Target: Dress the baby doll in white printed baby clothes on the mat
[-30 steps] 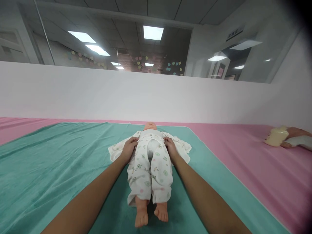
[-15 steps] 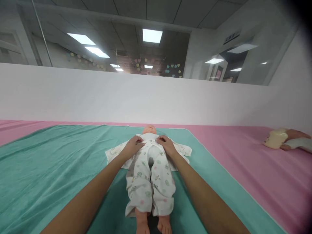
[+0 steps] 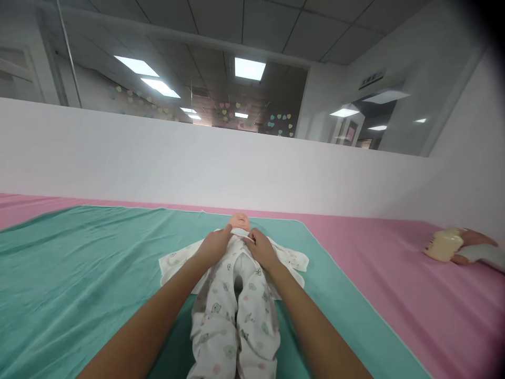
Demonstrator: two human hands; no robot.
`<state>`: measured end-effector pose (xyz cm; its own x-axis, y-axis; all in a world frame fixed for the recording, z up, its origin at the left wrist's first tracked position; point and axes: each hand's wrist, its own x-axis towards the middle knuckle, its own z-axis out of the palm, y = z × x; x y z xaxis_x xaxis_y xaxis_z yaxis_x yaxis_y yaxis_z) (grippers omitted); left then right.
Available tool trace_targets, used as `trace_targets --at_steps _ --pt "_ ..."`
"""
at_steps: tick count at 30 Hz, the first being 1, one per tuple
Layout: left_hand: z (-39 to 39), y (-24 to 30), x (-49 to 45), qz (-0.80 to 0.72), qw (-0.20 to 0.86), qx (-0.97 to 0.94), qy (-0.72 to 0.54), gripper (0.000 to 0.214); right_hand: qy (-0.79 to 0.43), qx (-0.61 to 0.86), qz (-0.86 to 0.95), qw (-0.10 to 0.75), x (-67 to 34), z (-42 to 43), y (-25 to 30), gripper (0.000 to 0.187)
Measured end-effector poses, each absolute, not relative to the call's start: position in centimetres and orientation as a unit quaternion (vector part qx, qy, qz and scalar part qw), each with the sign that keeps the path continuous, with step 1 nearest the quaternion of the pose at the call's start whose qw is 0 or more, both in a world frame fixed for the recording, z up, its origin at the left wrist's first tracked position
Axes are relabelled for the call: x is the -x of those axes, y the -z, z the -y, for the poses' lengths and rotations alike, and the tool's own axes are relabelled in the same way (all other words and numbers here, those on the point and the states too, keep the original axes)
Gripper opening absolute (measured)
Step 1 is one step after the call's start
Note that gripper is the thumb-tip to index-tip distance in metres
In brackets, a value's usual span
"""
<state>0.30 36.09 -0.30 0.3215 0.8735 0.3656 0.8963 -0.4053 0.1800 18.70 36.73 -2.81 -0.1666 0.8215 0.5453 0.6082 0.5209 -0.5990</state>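
A baby doll point(image 3: 240, 221) lies on its back with its head away from me. It wears white patterned trousers point(image 3: 221, 326) with an open crotch, where a white layer shows. Under it a white patterned shirt point(image 3: 295, 259) is spread, sleeves out to both sides. My left hand point(image 3: 216, 246) is closed at the left of the trousers' waist, thumb pointing toward the doll's head; most of its fingers are hidden. On the other side my right hand point(image 3: 262, 250) pinches the waist of the trousers, fingers curled. The doll's feet are out of view.
A green cloth point(image 3: 98, 273) lies beneath the doll, on a pink cover point(image 3: 379, 252). At the right are a cream-coloured bottle point(image 3: 444, 246) and a skin-coloured object point(image 3: 479, 238) partly under white cloth. A white wall point(image 3: 158, 158) with glass above closes off the back.
Both hands have moved up toward the doll's neck, the left one further. The trousers' waist sits closer to the head. The view has tilted and the feet have left it.
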Motion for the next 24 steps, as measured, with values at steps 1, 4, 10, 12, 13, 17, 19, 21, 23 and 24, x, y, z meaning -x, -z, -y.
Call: trace_targets --at_steps 1,4,10,12,13,17,19,21,23,24 --pt "-36.8 0.1 -0.7 0.549 0.024 0.812 0.197 0.023 -0.118 0.493 0.752 0.422 -18.9 -37.4 3.0 0.018" --pt "-38.2 -0.1 -1.7 0.555 0.029 0.815 0.168 0.021 -0.109 0.549 0.737 0.379 -19.5 -39.1 3.7 0.020" --pt "-37.6 0.9 -1.9 0.548 0.149 0.798 0.201 0.022 0.037 0.543 0.732 0.409 -19.8 -39.5 5.0 0.027" --pt "-37.2 1.2 -1.6 0.533 0.164 0.803 0.209 0.022 0.021 0.542 0.716 0.439 -19.6 -39.2 5.0 0.030" --pt "-37.1 1.2 -1.5 0.528 0.160 0.806 0.215 0.021 -0.014 0.545 0.701 0.460 -19.5 -39.0 5.0 0.032" --pt "-37.3 0.9 -1.0 0.534 0.060 0.796 0.280 0.018 -0.195 0.521 0.644 0.525 -19.4 -39.0 4.6 0.041" --pt "-37.7 0.4 -0.6 0.526 -0.050 0.782 0.331 0.015 -0.252 0.488 0.652 0.522 -19.7 -39.1 4.4 0.043" --pt "-38.0 -0.2 -0.1 0.494 -0.174 0.768 0.369 0.016 -0.298 0.462 0.658 0.514 -20.3 -39.4 4.3 0.044" --pt "-38.0 -0.7 0.4 0.451 -0.283 0.752 0.388 0.020 -0.334 0.449 0.642 0.524 -20.7 -39.5 4.3 0.045" --pt "-37.9 -1.0 0.5 0.432 -0.327 0.744 0.392 0.022 -0.348 0.445 0.626 0.538 -20.7 -39.5 4.3 0.045"
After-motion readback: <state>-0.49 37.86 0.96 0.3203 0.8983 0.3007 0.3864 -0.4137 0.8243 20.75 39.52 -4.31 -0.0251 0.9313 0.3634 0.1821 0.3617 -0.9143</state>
